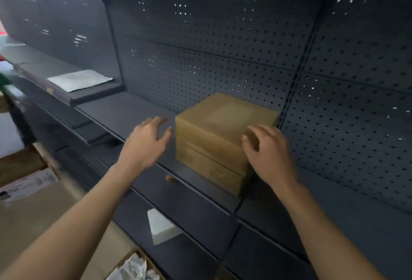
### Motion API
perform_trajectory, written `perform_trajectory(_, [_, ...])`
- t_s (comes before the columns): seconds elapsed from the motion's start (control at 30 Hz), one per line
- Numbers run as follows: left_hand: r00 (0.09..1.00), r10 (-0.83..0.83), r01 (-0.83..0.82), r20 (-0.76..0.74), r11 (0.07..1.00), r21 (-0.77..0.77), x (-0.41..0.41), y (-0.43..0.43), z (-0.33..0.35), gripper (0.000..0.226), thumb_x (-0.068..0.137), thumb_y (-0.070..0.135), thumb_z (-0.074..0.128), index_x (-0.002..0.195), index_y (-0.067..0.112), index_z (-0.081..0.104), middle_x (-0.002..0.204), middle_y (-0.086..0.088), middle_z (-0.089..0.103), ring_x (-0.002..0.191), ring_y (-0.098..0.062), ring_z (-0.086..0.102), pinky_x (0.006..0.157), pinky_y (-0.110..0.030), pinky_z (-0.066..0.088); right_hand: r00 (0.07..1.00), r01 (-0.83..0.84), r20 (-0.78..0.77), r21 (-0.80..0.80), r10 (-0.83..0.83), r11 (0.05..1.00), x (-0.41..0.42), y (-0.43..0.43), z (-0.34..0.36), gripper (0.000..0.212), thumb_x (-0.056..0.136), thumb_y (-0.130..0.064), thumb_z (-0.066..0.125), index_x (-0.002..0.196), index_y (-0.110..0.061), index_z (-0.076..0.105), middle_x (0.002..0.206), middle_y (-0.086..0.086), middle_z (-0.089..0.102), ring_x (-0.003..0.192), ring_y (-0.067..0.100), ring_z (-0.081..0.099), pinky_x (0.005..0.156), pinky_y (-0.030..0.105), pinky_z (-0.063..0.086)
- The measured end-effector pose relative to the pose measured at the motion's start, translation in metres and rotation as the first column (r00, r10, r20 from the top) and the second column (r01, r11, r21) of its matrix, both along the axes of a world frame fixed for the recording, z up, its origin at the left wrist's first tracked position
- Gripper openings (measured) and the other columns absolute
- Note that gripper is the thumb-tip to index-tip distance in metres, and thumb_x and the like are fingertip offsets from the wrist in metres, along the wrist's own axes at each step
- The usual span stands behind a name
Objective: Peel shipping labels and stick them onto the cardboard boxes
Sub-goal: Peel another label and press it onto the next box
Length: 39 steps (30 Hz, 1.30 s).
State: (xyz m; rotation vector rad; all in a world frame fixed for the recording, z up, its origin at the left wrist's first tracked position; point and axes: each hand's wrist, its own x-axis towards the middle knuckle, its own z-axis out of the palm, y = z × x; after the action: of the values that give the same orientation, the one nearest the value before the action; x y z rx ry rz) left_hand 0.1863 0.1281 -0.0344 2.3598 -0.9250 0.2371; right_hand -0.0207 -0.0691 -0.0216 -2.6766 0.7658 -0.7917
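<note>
Cardboard box (219, 137): standing on dark shelf (133, 112), back against perforated panel (223, 56), just beside slotted upright (296, 83). Plain brown, closed. Horizontal seam across front face. Paler rectangular patch (231, 113) on top face; cannot tell whether tape or label. No writing, brand or barcode legible on any visible face.

Left hand (148, 140): just left of box, palm down, fingers spread and relaxed, holding nothing. Thumb close to box's left edge; contact not confirmed.

Right hand (266, 148): at box's near right corner, fingers loosely curved, gripping nothing. Fingertips over top edge; cannot tell whether touching.

Other items noted:
- White sheet (80, 80): lying flat on higher shelf to left, well apart from box. Faint marks on face, unreadable.
- Small yellowish object (170, 178): on shelf's front lip below box; too blurred to identify.
- White block (161, 227): on lower shelf, between the two forearms.
- Large carton (40, 212): lower left, bearing printed white label (26, 185); text blurred, not legible.
- Crumpled white paper (133, 267): inside open carton at bottom edge.
</note>
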Motion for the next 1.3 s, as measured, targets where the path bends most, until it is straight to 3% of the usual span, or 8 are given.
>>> perform_trajectory(0.2, [0.975, -0.111, 0.105, -0.195, 0.994, -0.038, 0.062, -0.060, 0.002, 0.068, 0.094, 0.053, 0.046, 0.149, 0.015, 0.038, 0.151, -0.013, 0.043, 0.137, -0.033, 0.040, 0.110, -0.043, 0.035, 0.972, 0.233, -0.090, 0.321, -0.215, 0.918, 0.022, -0.027, -0.015, 0.080, 0.096, -0.061, 0.041, 0.157, -0.016, 0.016, 0.163, 0.004, 0.020, 0.148, 0.025, 0.022, 0.118, 0.041, 0.025])
perform_trajectory(0.3, [0.902, -0.192, 0.160, -0.388, 0.981, -0.111, 0.080, -0.080, -0.005, 0.068, 0.096, 0.049, 0.049, 0.152, 0.015, 0.032, 0.151, -0.013, 0.042, 0.138, -0.033, 0.039, 0.108, -0.039, 0.033, 0.956, 0.251, -0.018, 0.563, -0.292, 0.787, 0.032, -0.027, -0.031, 0.093, 0.082, -0.079, 0.041, 0.155, -0.026, 0.019, 0.153, -0.006, 0.040, 0.139, 0.023, 0.040, 0.112, 0.044, 0.038])
perform_trajectory(0.47, [0.721, -0.337, 0.205, -0.605, 0.939, -0.277, 0.097, -0.093, -0.024, 0.057, 0.096, 0.043, 0.054, 0.146, 0.017, 0.044, 0.141, -0.002, 0.053, 0.132, -0.028, 0.046, 0.110, -0.044, 0.038, 0.877, 0.164, 0.152, 0.797, -0.456, 0.581, 0.054, -0.006, -0.049, 0.073, 0.088, -0.060, 0.052, 0.152, -0.030, 0.033, 0.141, -0.013, 0.053, 0.132, 0.017, 0.049, 0.114, 0.041, 0.036])
perform_trajectory(0.67, [0.647, -0.461, 0.231, -0.607, 0.877, -0.420, 0.091, -0.092, -0.028, 0.050, 0.098, 0.035, 0.055, 0.144, 0.017, 0.046, 0.122, 0.012, 0.050, 0.114, -0.012, 0.048, 0.094, -0.029, 0.039, 0.771, 0.014, 0.328, 0.848, -0.546, 0.530, 0.056, 0.012, -0.049, 0.047, 0.095, -0.032, 0.059, 0.141, -0.026, 0.050, 0.130, -0.010, 0.063, 0.120, 0.013, 0.059, 0.112, 0.041, 0.040])
perform_trajectory(0.8, [0.632, -0.529, 0.283, -0.567, 0.838, -0.467, 0.074, -0.088, -0.026, 0.023, 0.095, 0.028, 0.056, 0.118, 0.031, 0.061, 0.103, 0.024, 0.064, 0.099, -0.001, 0.061, 0.077, -0.018, 0.045, 0.713, -0.014, 0.397, 0.832, -0.578, 0.555, 0.035, 0.024, -0.043, 0.040, 0.097, -0.020, 0.057, 0.136, -0.026, 0.053, 0.125, -0.011, 0.065, 0.115, 0.010, 0.061, 0.107, 0.035, 0.044])
perform_trajectory(0.93, [0.580, -0.613, 0.337, -0.537, 0.780, -0.527, 0.035, -0.094, -0.022, 0.026, 0.092, 0.029, 0.060, 0.107, 0.050, 0.059, 0.089, 0.039, 0.065, 0.084, 0.020, 0.059, 0.077, -0.014, 0.045, 0.667, 0.059, 0.434, 0.778, -0.605, 0.625, -0.006, 0.035, -0.034, 0.044, 0.097, -0.022, 0.058, 0.140, -0.026, 0.052, 0.125, -0.013, 0.065, 0.112, 0.005, 0.062, 0.099, 0.027, 0.047])
perform_trajectory(1.07, [0.531, -0.684, 0.395, -0.499, 0.722, -0.568, -0.020, -0.105, -0.024, 0.030, 0.090, 0.031, 0.063, 0.118, 0.043, 0.060, 0.096, 0.031, 0.069, 0.094, 0.010, 0.063, 0.087, -0.022, 0.050, 0.621, 0.146, 0.459, 0.729, -0.636, 0.669, -0.062, 0.044, -0.028, 0.038, 0.095, -0.025, 0.064, 0.131, -0.031, 0.056, 0.115, -0.019, 0.067, 0.097, -0.006, 0.066, 0.079, 0.013, 0.052])
perform_trajectory(1.3, [0.470, -0.747, 0.521, -0.471, 0.665, -0.534, -0.133, -0.131, -0.031, 0.038, 0.087, 0.034, 0.067, 0.125, 0.035, 0.061, 0.104, 0.028, 0.068, 0.104, 0.001, 0.063, 0.097, -0.025, 0.048, 0.562, 0.197, 0.487, 0.707, -0.669, 0.679, -0.181, 0.048, -0.034, 0.035, 0.093, -0.021, 0.066, 0.127, -0.027, 0.059, 0.112, -0.014, 0.070, 0.094, -0.002, 0.068, 0.075, 0.011, 0.052])
